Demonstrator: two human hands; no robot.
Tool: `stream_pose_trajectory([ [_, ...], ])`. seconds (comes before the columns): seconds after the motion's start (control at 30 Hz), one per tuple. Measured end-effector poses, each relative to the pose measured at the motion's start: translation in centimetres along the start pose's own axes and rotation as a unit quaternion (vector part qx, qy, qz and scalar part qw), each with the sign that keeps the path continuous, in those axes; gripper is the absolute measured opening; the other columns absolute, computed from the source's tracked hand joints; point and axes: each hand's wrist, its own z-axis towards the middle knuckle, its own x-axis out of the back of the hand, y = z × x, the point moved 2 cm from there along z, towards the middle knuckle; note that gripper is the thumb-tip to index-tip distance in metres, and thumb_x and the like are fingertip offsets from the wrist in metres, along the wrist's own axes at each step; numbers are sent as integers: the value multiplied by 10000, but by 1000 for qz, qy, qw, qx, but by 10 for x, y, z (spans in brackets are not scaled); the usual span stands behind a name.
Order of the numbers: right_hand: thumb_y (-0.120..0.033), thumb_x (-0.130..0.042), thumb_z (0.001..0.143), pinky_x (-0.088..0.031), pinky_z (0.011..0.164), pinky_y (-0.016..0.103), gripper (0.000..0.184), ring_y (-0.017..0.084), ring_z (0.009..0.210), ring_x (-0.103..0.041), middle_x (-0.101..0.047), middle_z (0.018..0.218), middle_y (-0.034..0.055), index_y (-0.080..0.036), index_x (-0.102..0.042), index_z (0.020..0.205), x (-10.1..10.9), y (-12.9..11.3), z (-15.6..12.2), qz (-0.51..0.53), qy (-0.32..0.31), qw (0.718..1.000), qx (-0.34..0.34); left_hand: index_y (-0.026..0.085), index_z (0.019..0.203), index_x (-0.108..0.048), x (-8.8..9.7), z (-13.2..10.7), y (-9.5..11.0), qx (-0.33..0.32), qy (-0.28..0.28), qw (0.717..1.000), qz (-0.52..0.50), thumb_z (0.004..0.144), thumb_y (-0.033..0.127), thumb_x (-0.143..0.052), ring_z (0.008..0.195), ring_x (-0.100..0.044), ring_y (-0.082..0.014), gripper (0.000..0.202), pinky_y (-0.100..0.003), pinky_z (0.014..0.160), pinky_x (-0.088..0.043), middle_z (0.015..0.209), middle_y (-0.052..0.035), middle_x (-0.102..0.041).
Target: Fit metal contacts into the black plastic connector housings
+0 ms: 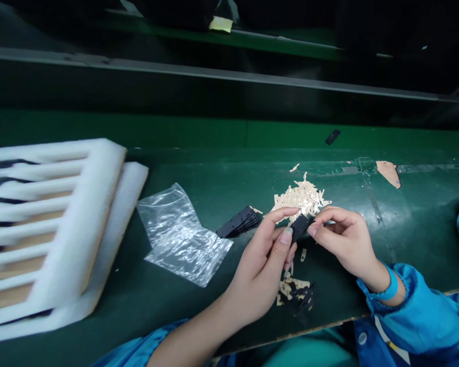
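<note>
My left hand [265,260] is closed around a small flat black plate [300,227], thumb on top and fingers beneath. At the plate's right edge, my right hand [342,234] pinches with thumb and forefinger; whatever sits between those fingertips is too small to make out. Just behind both hands lies a heap of small cream-coloured cut pieces [300,196]. Nearer to me, below the plate, is a smaller pile of mixed cream and black scraps [296,295]. A fanned stack of similar black plates [239,222] rests left of my left hand.
A clear plastic bag [185,234] lies left of the black stack. White foam trays [99,204] with slots holding dark parts fill the left side. Farther back are a lone black piece [332,137] and a brown scrap [388,173] on the green table [214,168].
</note>
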Motion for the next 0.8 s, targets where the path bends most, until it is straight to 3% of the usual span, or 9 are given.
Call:
stream_pose_trajectory([
  [0.2, -202, -792, 760, -445, 495, 207, 40, 123, 604, -628, -713, 720, 2, -206, -755, 748, 0, 0, 0, 10, -20, 999, -23, 248, 1359, -515, -1, 1, 1, 27, -2, 999, -46, 1069, 500, -542, 574, -455, -122, 386, -220, 577, -446, 641, 73, -471],
  [0.37, -292, -865, 758, -431, 482, 221, 184, 114, 564, -600, -693, 701, -7, -200, -705, 743, 0, 1, 0, 6, -31, 998, -46, 246, 1347, -524, -2, 0, 1, 34, -3, 997, -74, 1053, 500, -577, 559, -446, -114, 392, -210, 568, -445, 634, 74, -488],
  [0.63, -343, -942, 706, -447, 496, 234, 257, 114, 558, -592, -708, 712, -1, -197, -732, 728, 4, 1, 3, -3, -23, 999, -29, 207, 1248, -586, 2, 9, 5, 109, -76, 973, -190, 995, 492, -675, 478, -336, -76, 392, -190, 495, -411, 593, 103, -420],
  [0.8, -371, -869, 798, -435, 486, 229, 241, 124, 580, -596, -688, 701, 0, -196, -715, 736, 0, 3, 1, -5, -73, 997, -33, 206, 1231, -601, 0, 9, 4, 100, -58, 973, -199, 991, 468, -690, 497, -377, -82, 366, -187, 511, -427, 592, 93, -448],
])
